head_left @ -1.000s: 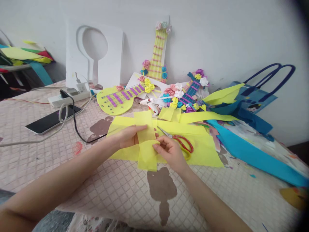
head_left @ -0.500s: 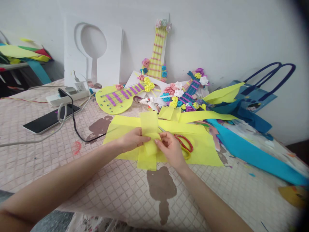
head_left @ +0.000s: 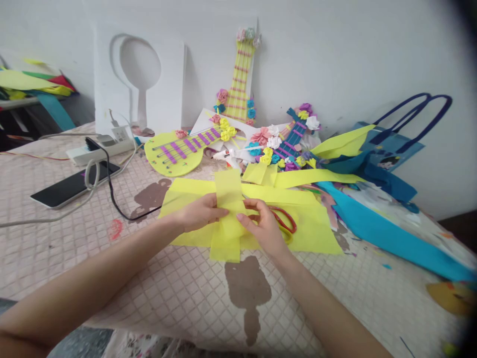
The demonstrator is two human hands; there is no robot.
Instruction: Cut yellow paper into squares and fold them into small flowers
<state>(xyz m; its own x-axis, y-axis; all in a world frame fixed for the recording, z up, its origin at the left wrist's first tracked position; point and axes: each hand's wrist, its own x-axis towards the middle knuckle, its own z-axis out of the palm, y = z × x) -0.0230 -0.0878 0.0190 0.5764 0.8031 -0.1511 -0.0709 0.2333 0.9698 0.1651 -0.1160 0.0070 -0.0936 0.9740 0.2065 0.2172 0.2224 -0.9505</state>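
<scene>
Two grips, left hand (head_left: 201,213) and right hand (head_left: 264,224), clamp one yellow strip (head_left: 231,226); one pair of scissors (head_left: 294,223) shows less blade than earlier.

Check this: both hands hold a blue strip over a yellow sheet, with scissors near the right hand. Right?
No: the head view shows a yellow strip, not blue. The left hand and right hand hold it over the sheet, scissors near the right.

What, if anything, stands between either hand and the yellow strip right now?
Nothing visible does: the left hand holds the yellow strip, and the right hand meets its right side. The scissors lie beside the right hand, partly hidden by it, not in between.
</scene>
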